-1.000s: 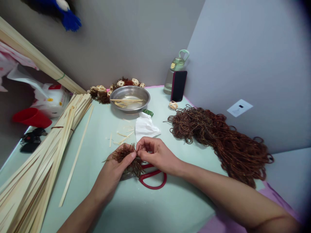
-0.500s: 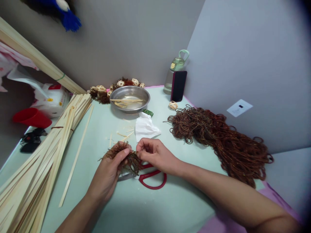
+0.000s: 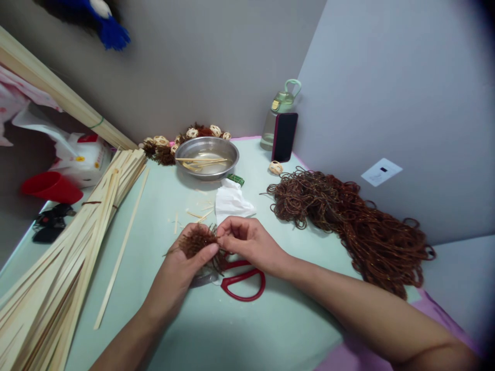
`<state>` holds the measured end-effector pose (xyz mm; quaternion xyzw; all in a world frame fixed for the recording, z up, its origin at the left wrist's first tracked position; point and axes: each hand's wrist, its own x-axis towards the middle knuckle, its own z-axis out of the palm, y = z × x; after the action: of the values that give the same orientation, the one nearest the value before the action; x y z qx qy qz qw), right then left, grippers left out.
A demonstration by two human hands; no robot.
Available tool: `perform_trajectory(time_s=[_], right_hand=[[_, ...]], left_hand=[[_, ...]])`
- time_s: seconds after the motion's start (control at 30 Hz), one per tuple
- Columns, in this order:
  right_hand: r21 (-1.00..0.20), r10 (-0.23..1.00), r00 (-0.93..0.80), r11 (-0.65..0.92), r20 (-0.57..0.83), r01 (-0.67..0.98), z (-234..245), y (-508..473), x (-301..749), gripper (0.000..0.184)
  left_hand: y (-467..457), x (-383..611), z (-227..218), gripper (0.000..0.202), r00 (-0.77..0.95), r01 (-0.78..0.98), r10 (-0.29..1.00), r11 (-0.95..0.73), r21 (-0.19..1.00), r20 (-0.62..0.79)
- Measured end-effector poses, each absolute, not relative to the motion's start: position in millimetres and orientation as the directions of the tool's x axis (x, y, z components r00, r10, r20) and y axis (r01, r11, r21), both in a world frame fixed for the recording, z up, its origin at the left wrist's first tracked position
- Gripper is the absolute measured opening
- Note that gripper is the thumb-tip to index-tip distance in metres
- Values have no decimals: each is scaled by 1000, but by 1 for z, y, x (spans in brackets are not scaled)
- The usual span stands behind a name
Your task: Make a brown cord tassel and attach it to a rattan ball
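Observation:
My left hand [image 3: 181, 270] is closed around a small tuft of brown cord [image 3: 197, 241], held just above the table. My right hand [image 3: 247, 242] pinches the tuft's right side with thumb and fingertips, touching the left thumb. Red-handled scissors [image 3: 242, 281] lie flat on the pale green table [image 3: 240, 330] right under both hands, partly hidden by them.
A big heap of brown cord [image 3: 348, 221] lies at the right. A white tissue [image 3: 232, 202], a steel bowl [image 3: 207, 154] with sticks, a bottle [image 3: 279, 111] and a phone [image 3: 284, 136] stand behind. Bamboo strips [image 3: 69, 252] fill the left side.
Half a second ago the left hand had tilted the tuft down and left; now it is back up against the right fingertips. The scissors and the rest have not moved.

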<state>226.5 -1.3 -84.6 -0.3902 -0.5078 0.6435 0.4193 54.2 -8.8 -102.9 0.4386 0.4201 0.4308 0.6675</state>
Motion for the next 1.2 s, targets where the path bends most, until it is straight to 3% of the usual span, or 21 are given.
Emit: perform_trajectory(time_s=[0.1, 0.2, 0.37, 0.47, 0.57, 0.73, 0.93, 1.2], right_hand=[[-984, 935, -354, -86, -25, -156, -82, -1, 228, 15], [-994, 959, -283, -22, 9, -106, -80, -1, 229, 18], [-986, 967, -243, 106, 73, 126, -80, -1, 228, 5], [-963, 950, -311, 123, 44, 239, -81, -3, 227, 10], [-968, 932, -364, 91, 0, 232, -82, -5, 228, 8], [-962, 951, -302, 138, 63, 234, -80, -3, 230, 9], [-949, 915, -403, 144, 20, 280, -80, -4, 229, 7], [-972, 947, -312, 141, 77, 187, -81, -4, 230, 7]], left_hand=[[-9, 54, -104, 20, 320, -206, 929, 260, 943, -186], [-10, 54, -98, 19, 257, -254, 942, 279, 926, -214], [-11, 52, -87, 16, 268, -332, 935, 315, 889, -231], [-11, 52, -86, 11, 298, -328, 930, 312, 892, -216], [-11, 52, -87, 11, 296, -321, 927, 322, 891, -229], [-13, 51, -88, 13, 278, -306, 924, 343, 888, -261], [-12, 52, -87, 10, 319, -288, 920, 322, 902, -226], [-9, 54, -97, 13, 221, -231, 942, 300, 925, -250]])
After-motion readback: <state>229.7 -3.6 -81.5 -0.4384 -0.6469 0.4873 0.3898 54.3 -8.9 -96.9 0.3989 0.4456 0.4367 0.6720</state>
